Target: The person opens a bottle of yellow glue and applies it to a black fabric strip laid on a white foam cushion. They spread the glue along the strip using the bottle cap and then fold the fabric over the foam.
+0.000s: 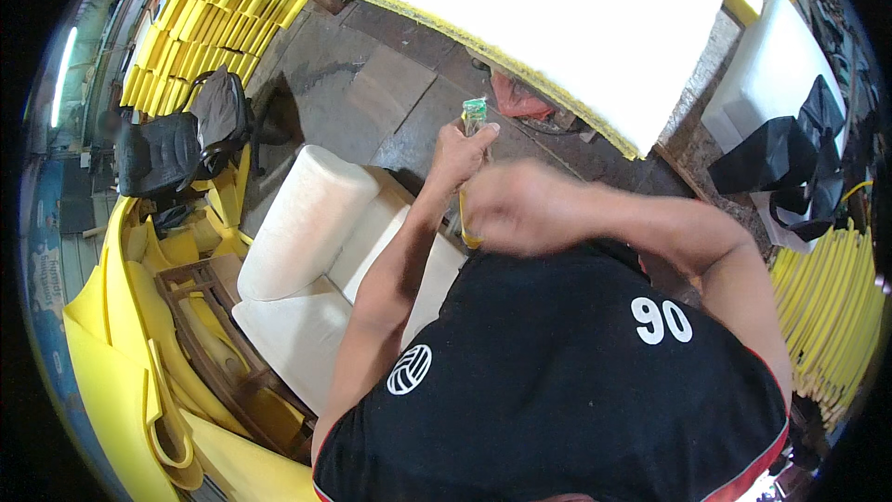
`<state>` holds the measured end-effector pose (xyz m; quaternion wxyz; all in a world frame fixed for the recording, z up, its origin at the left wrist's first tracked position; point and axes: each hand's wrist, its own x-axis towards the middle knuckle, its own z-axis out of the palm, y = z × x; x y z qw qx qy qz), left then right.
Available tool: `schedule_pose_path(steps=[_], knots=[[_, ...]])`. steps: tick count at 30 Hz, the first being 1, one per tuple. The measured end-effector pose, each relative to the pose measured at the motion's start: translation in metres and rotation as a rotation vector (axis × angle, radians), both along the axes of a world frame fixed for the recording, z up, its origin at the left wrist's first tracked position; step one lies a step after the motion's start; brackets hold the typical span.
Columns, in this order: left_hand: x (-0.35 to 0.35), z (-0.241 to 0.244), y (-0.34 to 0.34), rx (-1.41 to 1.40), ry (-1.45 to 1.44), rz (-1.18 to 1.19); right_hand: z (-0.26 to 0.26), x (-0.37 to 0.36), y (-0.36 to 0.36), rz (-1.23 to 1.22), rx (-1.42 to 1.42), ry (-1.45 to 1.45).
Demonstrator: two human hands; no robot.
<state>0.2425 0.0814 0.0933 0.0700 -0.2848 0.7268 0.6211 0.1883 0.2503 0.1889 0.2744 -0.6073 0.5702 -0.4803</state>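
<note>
In front of my chest, my left hand (pixel 462 153) grips a small clear item with a green end (pixel 474 110), thumb along its side. What it is exactly cannot be made out. My right hand (pixel 523 208) is motion-blurred just behind and to the right of the left one, its fingers curled. A narrow yellow piece (pixel 471 226) shows beside the right hand's fingers; whether that hand holds it is unclear. Left of and below the hands is a cream upholstered seat (pixel 293 331) with a rounded armrest (pixel 310 223).
Ahead, a white padding sheet (pixel 557 21) lies over yellow foam. Bundled yellow foam strips (pixel 202 35) stand beyond a dark office chair (pixel 160 153). Yellow foam sheets (pixel 104 335) and a wooden frame (pixel 230 362) lie left. Black fabric (pixel 773 160) and yellow strips (pixel 829 314) are right.
</note>
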Motion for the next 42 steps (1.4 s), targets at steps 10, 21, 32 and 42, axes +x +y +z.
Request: schedule_pose_path(steps=[10,21,32,42], knots=[[0.025,0.014,-0.046,0.792,0.594,-0.081,0.007,-0.024,0.014,-0.29,0.241,0.205],[0.029,0.036,-0.02,0.698,0.493,-0.138,0.0,-0.032,-0.004,-0.542,-0.123,0.021],[0.042,0.047,-0.007,0.664,0.618,-0.146,-0.001,-0.05,0.006,-0.739,-0.011,0.037],[0.051,0.05,-0.003,0.629,0.604,-0.089,0.0,-0.019,0.007,-0.477,-0.072,-0.224]])
